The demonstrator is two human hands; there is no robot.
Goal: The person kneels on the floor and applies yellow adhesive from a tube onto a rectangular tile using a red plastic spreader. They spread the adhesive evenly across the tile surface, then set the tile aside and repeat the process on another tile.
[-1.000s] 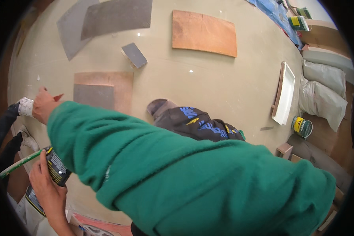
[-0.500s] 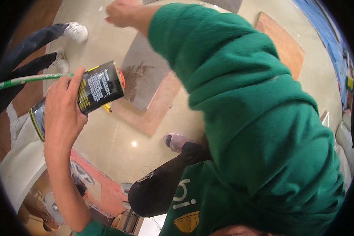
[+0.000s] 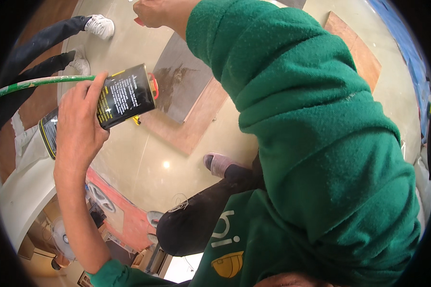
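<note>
In my left hand (image 3: 80, 117) is a black rectangular metal can (image 3: 128, 99) with yellow edging, tilted on its side. My fingers wrap round its middle. A red ring-like part shows at the can's top end, which points right. My right arm, in a green sleeve, reaches up across the picture. At the upper edge, my right hand (image 3: 160, 12) is closed, partly cut off by the frame. A small red piece (image 3: 139, 21) shows at its fingers; too little shows to name its kind. A grey board (image 3: 189, 76) with a dark wet-looking stain lies on the floor beyond the can.
Under the grey board lies a wooden board (image 3: 182, 138); another wooden board (image 3: 354, 43) lies at upper right. A green hose (image 3: 45, 82) crosses on the left, near another person's dark-trousered legs and white shoes (image 3: 100, 26). A white curved surface (image 3: 26, 193) stands at lower left.
My view has shifted slightly, so the floor things sit a little differently. The can stays in my left hand. The red piece at my right hand shows more plainly.
</note>
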